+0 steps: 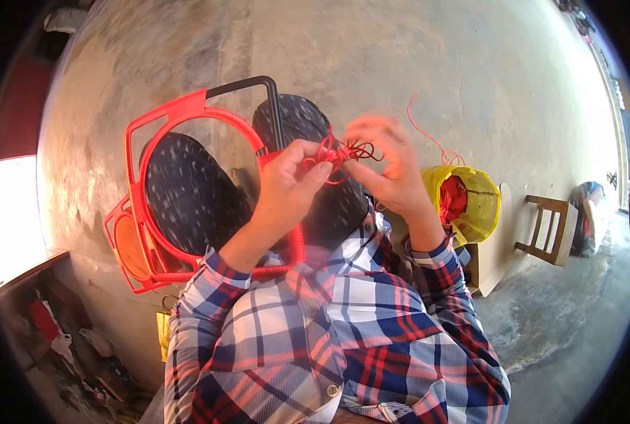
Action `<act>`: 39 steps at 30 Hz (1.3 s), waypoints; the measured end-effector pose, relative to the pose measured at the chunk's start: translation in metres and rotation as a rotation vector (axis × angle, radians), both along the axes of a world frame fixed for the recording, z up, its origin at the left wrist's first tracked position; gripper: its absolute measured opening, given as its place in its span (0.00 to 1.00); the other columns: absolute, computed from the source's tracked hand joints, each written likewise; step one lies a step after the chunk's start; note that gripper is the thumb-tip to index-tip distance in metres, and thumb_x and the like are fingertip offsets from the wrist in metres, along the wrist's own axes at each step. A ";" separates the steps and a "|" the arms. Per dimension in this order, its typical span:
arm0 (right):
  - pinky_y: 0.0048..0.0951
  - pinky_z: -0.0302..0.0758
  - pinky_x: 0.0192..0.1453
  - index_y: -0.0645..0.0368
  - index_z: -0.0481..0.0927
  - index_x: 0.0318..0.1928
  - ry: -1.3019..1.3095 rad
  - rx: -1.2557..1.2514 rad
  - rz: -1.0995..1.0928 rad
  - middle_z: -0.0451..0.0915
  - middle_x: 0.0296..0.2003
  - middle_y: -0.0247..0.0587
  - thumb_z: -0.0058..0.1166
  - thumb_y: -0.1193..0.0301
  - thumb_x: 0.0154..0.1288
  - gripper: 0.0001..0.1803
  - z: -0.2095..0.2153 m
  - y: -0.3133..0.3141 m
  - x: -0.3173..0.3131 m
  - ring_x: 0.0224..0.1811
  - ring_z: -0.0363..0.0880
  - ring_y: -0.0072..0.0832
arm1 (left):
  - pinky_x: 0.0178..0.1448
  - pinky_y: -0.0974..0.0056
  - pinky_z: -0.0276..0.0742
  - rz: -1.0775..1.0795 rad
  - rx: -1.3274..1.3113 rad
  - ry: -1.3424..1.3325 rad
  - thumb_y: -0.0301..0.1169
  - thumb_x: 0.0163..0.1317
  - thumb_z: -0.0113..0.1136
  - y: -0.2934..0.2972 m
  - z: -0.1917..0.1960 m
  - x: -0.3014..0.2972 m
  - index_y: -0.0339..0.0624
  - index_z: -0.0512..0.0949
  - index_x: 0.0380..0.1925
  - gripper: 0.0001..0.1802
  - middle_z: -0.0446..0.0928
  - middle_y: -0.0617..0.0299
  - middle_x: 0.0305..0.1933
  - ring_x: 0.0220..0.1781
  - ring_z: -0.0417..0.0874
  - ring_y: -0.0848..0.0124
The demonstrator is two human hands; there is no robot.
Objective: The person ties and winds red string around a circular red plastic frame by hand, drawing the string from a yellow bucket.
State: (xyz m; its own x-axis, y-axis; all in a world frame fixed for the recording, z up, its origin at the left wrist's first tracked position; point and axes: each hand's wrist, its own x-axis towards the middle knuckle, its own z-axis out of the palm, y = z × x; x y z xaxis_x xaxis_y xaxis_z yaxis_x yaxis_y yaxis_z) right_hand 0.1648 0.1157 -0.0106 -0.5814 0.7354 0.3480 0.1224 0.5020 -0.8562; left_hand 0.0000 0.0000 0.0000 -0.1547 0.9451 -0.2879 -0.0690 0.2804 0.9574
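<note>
My left hand (pixel 291 182) is closed in a pinch, thumb against fingers, on a small looped bundle of thin red cord (pixel 337 153). Dark red loops stick out of the bundle to the right. Close beside those loops is my right hand (pixel 391 166), its thumb at the loop ends and its upper fingers smeared by motion, so their grip is unclear. Across my lap lies a red frame (pixel 163 112) with a round opening around my left knee. A black bent tube (pixel 272 106) joins its far side.
Right of my legs stands a yellow container (pixel 495 205) with red material (pixel 453 198) inside. A loose red strand (pixel 422 131) trails on the floor beyond it. Farther right are a small wooden stool (pixel 561 230) and a plastic bag (pixel 589 212). Clutter (pixel 81 346) lies at lower left.
</note>
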 end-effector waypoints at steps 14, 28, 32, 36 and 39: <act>0.18 0.72 0.38 0.60 0.80 0.36 0.380 -1.088 0.211 0.80 0.32 0.30 0.53 0.68 0.69 0.09 -0.040 -0.007 0.017 0.32 0.75 0.15 | 0.54 0.69 0.66 0.214 0.429 0.174 0.24 0.60 0.55 0.001 -0.019 -0.005 0.35 0.72 0.49 0.16 0.70 0.60 0.49 0.46 0.72 0.74; 0.40 0.72 0.41 0.62 0.75 0.31 -0.105 -0.117 0.105 0.78 0.33 0.47 0.62 0.71 0.55 0.10 -0.024 -0.019 0.005 0.38 0.75 0.47 | 0.34 0.72 0.71 0.098 0.239 0.536 0.22 0.56 0.63 0.009 -0.016 0.010 0.37 0.76 0.29 0.05 0.74 0.65 0.27 0.29 0.74 0.77; 0.32 0.72 0.36 0.62 0.76 0.30 -0.022 -0.333 0.055 0.79 0.31 0.40 0.59 0.73 0.58 0.06 -0.029 -0.018 0.012 0.33 0.77 0.32 | 0.42 0.72 0.69 0.249 0.139 -0.074 0.24 0.61 0.57 0.007 -0.016 0.005 0.39 0.74 0.35 0.03 0.75 0.64 0.33 0.33 0.74 0.76; 0.19 0.66 0.32 0.62 0.78 0.31 0.323 -1.063 0.011 0.78 0.28 0.29 0.54 0.75 0.63 0.04 -0.030 -0.022 0.008 0.29 0.73 0.15 | 0.49 0.68 0.68 0.241 0.143 -0.421 0.28 0.62 0.55 0.011 -0.010 0.005 0.41 0.73 0.38 0.05 0.75 0.59 0.36 0.38 0.73 0.75; 0.17 0.65 0.32 0.61 0.79 0.32 0.517 -1.323 -0.048 0.78 0.28 0.28 0.55 0.74 0.63 0.04 -0.036 -0.029 -0.001 0.28 0.71 0.13 | 0.47 0.68 0.69 0.176 0.174 -0.601 0.28 0.63 0.55 0.011 -0.016 -0.002 0.41 0.73 0.37 0.05 0.75 0.59 0.35 0.37 0.73 0.75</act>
State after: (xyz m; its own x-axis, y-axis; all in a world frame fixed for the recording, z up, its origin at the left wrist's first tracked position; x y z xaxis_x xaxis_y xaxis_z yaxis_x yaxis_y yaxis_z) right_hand 0.1641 0.0871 -0.0470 -0.5685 0.6958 -0.4389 -0.3502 -0.6874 -0.6362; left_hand -0.0024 0.0113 -0.0161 -0.1713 0.9610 -0.2170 -0.6375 0.0599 0.7681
